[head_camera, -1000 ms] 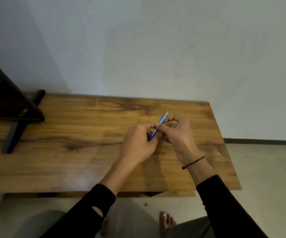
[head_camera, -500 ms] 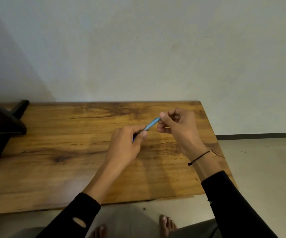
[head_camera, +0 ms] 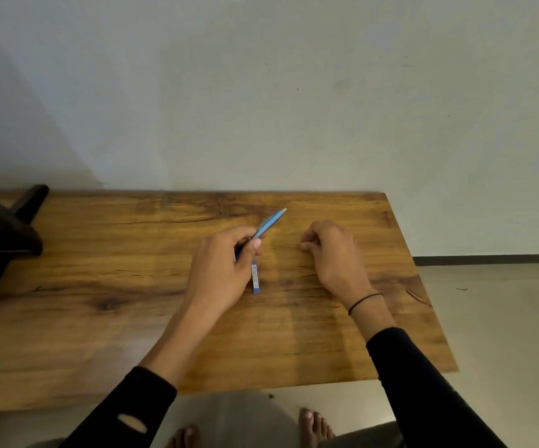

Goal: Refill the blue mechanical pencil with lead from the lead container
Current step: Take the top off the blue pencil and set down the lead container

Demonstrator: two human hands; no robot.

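My left hand (head_camera: 226,270) grips the blue mechanical pencil (head_camera: 269,223), which slants up and to the right above the wooden table (head_camera: 100,302). The pencil's pale end points away from me. A small blue lead container (head_camera: 255,279) with a white label lies on the table just right of my left hand, partly under it. My right hand (head_camera: 329,250) rests on the table to the right, apart from the pencil, its fingers curled. Whether something small sits between those fingers is not visible.
A black stand (head_camera: 0,240) with a dark foot sits on the table's far left. A pale wall rises behind the table. The table's right edge drops to a tiled floor (head_camera: 494,334). Bare feet (head_camera: 313,425) show below the front edge.
My right hand has let go of the pencil and moved right, down to the table. The left hand keeps the pencil. The lead container now shows beside my left hand.
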